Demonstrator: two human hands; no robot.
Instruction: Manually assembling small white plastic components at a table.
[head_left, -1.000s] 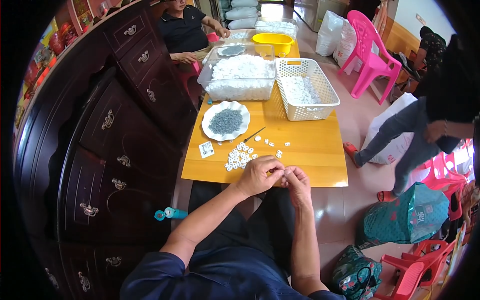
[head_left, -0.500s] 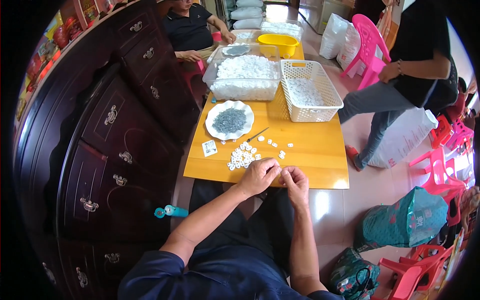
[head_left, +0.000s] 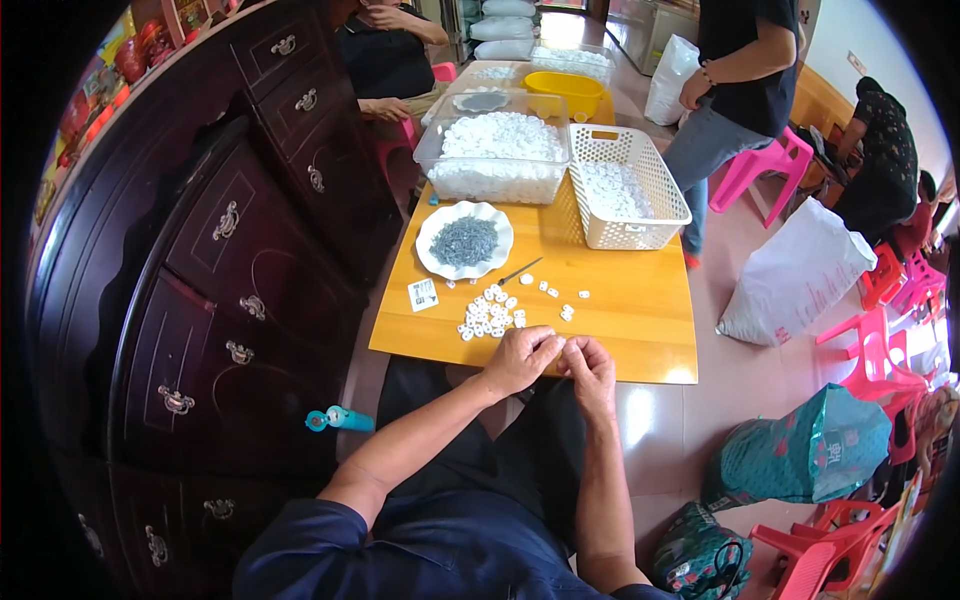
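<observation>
My left hand [head_left: 524,358] and my right hand [head_left: 590,372] meet fingertip to fingertip over the front edge of the wooden table [head_left: 640,320]. Both are pinched closed on something tiny and pale, mostly covered by the fingers. Just beyond my left hand lies a loose pile of small white plastic pieces [head_left: 488,313] with holes. A few more white pieces [head_left: 567,312] are scattered to its right. Behind the pile rests a thin dark pointed tool [head_left: 520,271]. A scalloped white plate [head_left: 428,252] heaped with small grey parts [head_left: 464,242] stands farther back, near a printed white card [head_left: 423,294].
A clear plastic bin [head_left: 490,184] full of white pieces and a white perforated basket [head_left: 640,236] stand mid-table, a yellow tub [head_left: 563,90] behind. One person sits far left; another stands at right. A white sack [head_left: 795,275], teal bags [head_left: 800,450] and pink stools [head_left: 765,170] are on the floor.
The standing person at right has stepped farther away, uncovering a bent-over person behind. The seated person has raised a hand toward the head. My hands stay together, pinching.
</observation>
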